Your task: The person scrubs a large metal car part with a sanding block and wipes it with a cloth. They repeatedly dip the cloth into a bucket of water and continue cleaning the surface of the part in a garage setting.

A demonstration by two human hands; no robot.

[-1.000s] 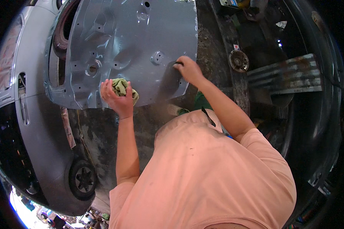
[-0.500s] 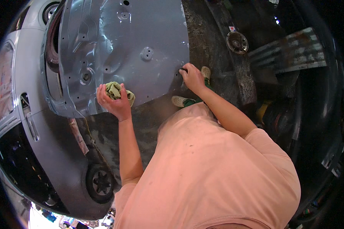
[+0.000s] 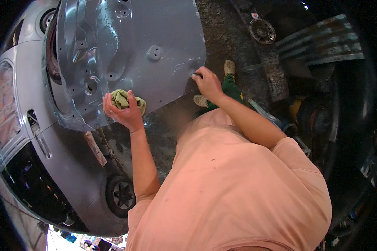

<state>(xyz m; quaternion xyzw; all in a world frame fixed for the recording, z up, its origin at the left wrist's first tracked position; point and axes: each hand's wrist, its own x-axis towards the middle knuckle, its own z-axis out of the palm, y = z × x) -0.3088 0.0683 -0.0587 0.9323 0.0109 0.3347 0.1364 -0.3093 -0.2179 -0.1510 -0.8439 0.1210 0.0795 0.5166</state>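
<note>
A large grey sheet-metal car panel (image 3: 134, 62) with pressed shapes and several holes spreads in front of me. My left hand (image 3: 127, 115) is curled around a crumpled yellow-green cloth (image 3: 121, 99) above the panel's near left part. Whether the cloth touches the metal I cannot tell. At the panel's near right corner, my right hand (image 3: 209, 85) has its fingers bent over the edge, gripping it. A small dark spot shows between thumb and forefinger, too small to make out.
A grey car (image 3: 67, 167) stands along the left, its wheel (image 3: 121, 195) near my left forearm. On the right lie a dark beam (image 3: 276, 79) with a round metal part (image 3: 262, 31) and a corrugated sheet (image 3: 322, 42). My feet stand on the dark, stained floor (image 3: 159, 129).
The view has shifted slightly, so the panel appears further left. Both hands keep their holds, the left on the cloth and the right at the panel's corner. More of my green-trousered leg shows.
</note>
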